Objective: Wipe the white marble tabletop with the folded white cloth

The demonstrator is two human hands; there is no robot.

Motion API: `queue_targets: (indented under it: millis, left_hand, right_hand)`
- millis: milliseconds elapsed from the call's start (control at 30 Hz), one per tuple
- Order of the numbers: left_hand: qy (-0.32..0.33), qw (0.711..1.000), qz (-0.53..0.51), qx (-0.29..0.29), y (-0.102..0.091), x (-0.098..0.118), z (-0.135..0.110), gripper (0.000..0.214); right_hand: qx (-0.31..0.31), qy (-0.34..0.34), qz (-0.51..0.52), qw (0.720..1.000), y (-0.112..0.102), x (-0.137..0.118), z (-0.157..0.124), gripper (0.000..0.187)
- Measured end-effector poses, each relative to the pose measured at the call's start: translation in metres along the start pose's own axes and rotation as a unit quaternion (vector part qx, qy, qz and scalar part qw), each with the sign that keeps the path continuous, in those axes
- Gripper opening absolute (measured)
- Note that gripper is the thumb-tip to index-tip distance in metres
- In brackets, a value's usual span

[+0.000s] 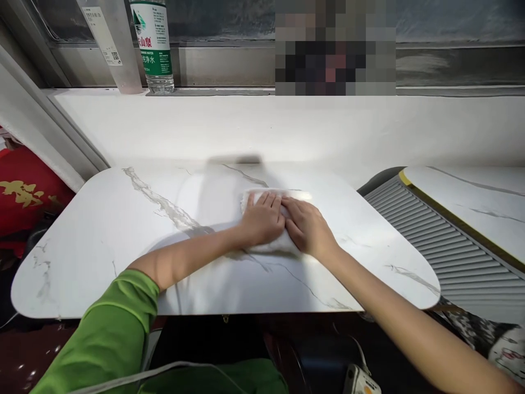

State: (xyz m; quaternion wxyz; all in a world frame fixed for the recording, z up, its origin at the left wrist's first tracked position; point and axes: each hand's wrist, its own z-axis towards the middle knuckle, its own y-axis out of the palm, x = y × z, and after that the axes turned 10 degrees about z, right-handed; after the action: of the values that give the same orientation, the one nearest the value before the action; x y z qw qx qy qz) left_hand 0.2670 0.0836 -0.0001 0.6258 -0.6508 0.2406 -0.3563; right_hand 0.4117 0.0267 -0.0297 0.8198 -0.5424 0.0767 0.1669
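Note:
A white cloth (279,244) lies folded on the white marble-patterned tabletop (164,191). My left hand (262,220) rests palm down on the cloth, fingers stretched out over its upper part. Beside it, my right hand (309,225) presses on the cloth's right side, its fingers slanting toward the left hand and its thumb apart from them. The two hands nearly meet in the middle. Both are open and lie flat on the fabric rather than wrapped round it. Part of the cloth is hidden under them.
On the window ledge stand a labelled water bottle (158,54) and a translucent plastic cup (112,49). A ribbed grey panel (443,251) adjoins a second marble-patterned surface (479,197) at right. A red bag-like item (28,186) is at left. A white device (361,380) with a cable sits below the table.

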Motion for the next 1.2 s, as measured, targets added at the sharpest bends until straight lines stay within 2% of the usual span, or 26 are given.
queue_targets:
  millis: [167, 267, 400, 533, 633, 767, 967, 1100, 1200]
  left_hand:
    - [-0.045, 0.999, 0.015, 0.020, -0.004, -0.047, 0.069, 0.055]
    - [-0.071, 0.996, 0.024, 0.041, -0.004, -0.069, 0.094, 0.054]
    - [-0.087, 0.994, 0.035, 0.059, -0.002, -0.081, 0.106, 0.054]
    - [-0.080, 0.995, 0.037, 0.050, -0.001, -0.080, 0.099, 0.054]
    - [-0.074, 0.996, 0.035, 0.037, -0.003, -0.076, 0.082, 0.055]
    - [-0.073, 0.996, 0.043, 0.026, -0.007, -0.064, 0.042, 0.055]
    - [-0.064, 0.997, 0.045, 0.003, -0.012, -0.035, -0.046, 0.054]
    - [-0.039, 0.998, 0.054, 0.020, -0.012, -0.018, -0.108, 0.053]
    - [-0.028, 0.997, 0.067, 0.033, -0.013, -0.010, -0.142, 0.053]
  right_hand:
    - [-0.010, 0.002, 0.008, 1.000, 0.025, 0.033, 0.086, 0.049]
    - [-0.012, 0.005, 0.016, 1.000, 0.035, 0.040, 0.121, 0.048]
    - [-0.007, 0.004, 0.021, 1.000, 0.041, 0.043, 0.138, 0.045]
    - [-0.007, 0.007, 0.002, 1.000, 0.042, 0.038, 0.130, 0.046]
    - [-0.022, 0.018, -0.013, 1.000, 0.040, 0.026, 0.115, 0.049]
    - [-0.035, 0.010, -0.029, 0.999, 0.034, -0.003, 0.084, 0.051]
    - [-0.054, -0.016, -0.063, 0.996, 0.020, -0.060, 0.013, 0.053]
    - [-0.016, -0.055, -0.062, 0.996, 0.014, -0.100, -0.038, 0.052]
    - [0.002, -0.083, -0.058, 0.995, 0.012, -0.120, -0.063, 0.052]
